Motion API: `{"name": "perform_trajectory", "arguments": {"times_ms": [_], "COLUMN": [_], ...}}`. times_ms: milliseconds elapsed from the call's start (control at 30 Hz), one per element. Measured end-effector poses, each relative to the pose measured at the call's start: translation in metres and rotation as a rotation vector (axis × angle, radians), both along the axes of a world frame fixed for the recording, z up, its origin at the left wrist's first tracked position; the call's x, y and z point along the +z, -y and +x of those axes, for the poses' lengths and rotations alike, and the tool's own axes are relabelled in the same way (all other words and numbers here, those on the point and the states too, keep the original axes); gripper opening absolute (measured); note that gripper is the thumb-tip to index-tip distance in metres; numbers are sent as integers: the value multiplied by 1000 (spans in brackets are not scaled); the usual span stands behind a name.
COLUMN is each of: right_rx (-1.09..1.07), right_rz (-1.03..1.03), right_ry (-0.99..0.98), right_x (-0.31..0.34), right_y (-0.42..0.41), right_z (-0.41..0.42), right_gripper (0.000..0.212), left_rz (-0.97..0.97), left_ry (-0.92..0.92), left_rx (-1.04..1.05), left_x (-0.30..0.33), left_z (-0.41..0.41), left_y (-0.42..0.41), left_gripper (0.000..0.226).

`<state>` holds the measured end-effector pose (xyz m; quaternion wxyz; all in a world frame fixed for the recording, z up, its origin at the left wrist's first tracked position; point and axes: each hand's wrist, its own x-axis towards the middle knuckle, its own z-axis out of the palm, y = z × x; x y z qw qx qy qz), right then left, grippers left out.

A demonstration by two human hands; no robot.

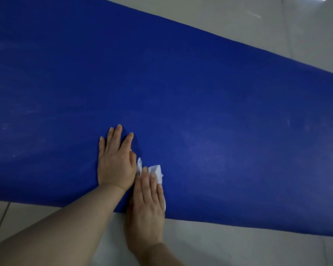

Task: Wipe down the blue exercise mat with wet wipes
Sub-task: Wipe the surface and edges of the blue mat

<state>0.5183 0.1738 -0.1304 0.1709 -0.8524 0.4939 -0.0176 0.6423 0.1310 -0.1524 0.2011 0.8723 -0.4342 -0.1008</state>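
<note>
The blue exercise mat point(161, 83) lies flat on the floor and fills most of the view. My left hand point(114, 160) rests flat on the mat near its front edge, fingers straight and spread. Right beside it, my right hand point(147, 200) presses a white wet wipe point(157, 172) onto the mat with straight fingers. The wipe sticks out past the fingertips and along the hand's right side. Most of the wipe is hidden under the palm.
Light grey floor tiles point(238, 244) border the mat along its near edge and again beyond its far edge at the top right. Faint pale smears show on the mat's surface to the right of my hands.
</note>
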Motion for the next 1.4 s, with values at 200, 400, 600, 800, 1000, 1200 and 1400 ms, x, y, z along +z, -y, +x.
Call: {"name": "perform_trajectory", "arguments": {"times_ms": [200, 400, 600, 800, 1000, 1200, 1400], "right_rx": [52, -495, 33, -69, -143, -187, -11], "right_rz": [92, 33, 76, 84, 31, -68, -62], "right_ry": [24, 95, 104, 139, 281, 290, 120], "right_x": [0, 0, -8, -11, -8, -12, -17], "right_y": [37, 79, 78, 121, 137, 232, 322], "right_z": [-36, -43, -20, -28, -21, -8, 20], "right_gripper": [73, 60, 74, 68, 63, 63, 60], "left_rz": [19, 57, 69, -10, 60, -106, -187], "left_ry": [-15, -17, -19, 90, 118, 53, -65], "left_rx": [-5, 9, 27, -189, -366, -444, -282], "left_x": [2, 6, 8, 3, 4, 8, 19], "left_z": [0, -2, -4, -8, -6, -6, 1], "left_y": [0, 2, 4, 17, 49, 87, 216], "left_gripper": [45, 45, 45, 58, 60, 49, 51]}}
